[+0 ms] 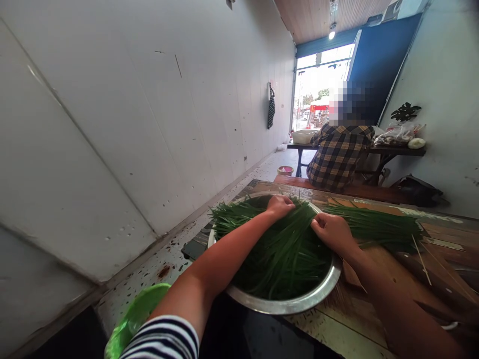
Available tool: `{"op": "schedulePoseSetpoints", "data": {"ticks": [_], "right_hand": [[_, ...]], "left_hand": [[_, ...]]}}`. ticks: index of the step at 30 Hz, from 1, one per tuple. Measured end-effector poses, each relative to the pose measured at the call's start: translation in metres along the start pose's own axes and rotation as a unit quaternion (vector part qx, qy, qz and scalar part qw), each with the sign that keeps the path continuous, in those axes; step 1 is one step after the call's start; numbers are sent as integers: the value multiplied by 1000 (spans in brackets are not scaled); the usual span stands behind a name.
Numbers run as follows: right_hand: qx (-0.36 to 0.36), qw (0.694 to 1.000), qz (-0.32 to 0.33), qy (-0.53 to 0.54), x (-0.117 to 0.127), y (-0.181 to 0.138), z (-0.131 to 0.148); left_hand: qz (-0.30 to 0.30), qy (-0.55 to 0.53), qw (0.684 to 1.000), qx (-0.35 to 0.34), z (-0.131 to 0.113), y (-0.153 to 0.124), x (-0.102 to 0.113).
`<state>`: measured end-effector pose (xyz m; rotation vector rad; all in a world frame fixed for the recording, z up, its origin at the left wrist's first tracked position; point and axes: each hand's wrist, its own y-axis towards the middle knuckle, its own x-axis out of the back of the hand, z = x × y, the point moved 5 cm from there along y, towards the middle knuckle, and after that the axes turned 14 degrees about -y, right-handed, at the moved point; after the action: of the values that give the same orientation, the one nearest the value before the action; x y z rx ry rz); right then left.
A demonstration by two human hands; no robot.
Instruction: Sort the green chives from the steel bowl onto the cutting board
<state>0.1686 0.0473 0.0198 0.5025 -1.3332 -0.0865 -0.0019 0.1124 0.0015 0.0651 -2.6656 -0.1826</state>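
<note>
A wide metal basin (287, 307) stands at the table's near edge, heaped with long green garlic chives (279, 259). At the far side of the basin, my left hand (280, 205) is closed with curled fingers on some of the chives. My right hand (333, 230) is closed over the basin's right rim, thumb and fingers pinched at the chive ends; its fingertips are partly hidden. To the right of the basin, another bundle of chives (377, 227) lies on the table.
A wooden table (359, 319) holds the basin, with a wooden cutting board (385, 269) on the right. A green-lined bin (130, 319) stands below left. Ahead, a person in a plaid shirt (337, 154) sits at another table with a white tub (304, 136). A white wall runs along the left.
</note>
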Motion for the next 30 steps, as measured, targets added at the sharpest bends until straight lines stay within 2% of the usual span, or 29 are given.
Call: {"op": "schedulePoseSetpoints", "data": {"ticks": [4,8,23,28,30], "right_hand": [[5,1000,-7,-1,-1,0,0],[6,1000,-12,-4,-2,0,-1],[6,1000,11,-9,-3,-1,-1],[3,1000,17,-14,-4,0,-2],[3,1000,19,-15,-4,0,-2]], "left_hand": [[-32,-93,995,-5,3,0,5],[-44,-120,992,-9,7,2,4],[-30,-117,992,-45,4,4,3],[-11,-107,993,-57,0,1,1],[15,-86,994,-65,-6,-2,0]]}}
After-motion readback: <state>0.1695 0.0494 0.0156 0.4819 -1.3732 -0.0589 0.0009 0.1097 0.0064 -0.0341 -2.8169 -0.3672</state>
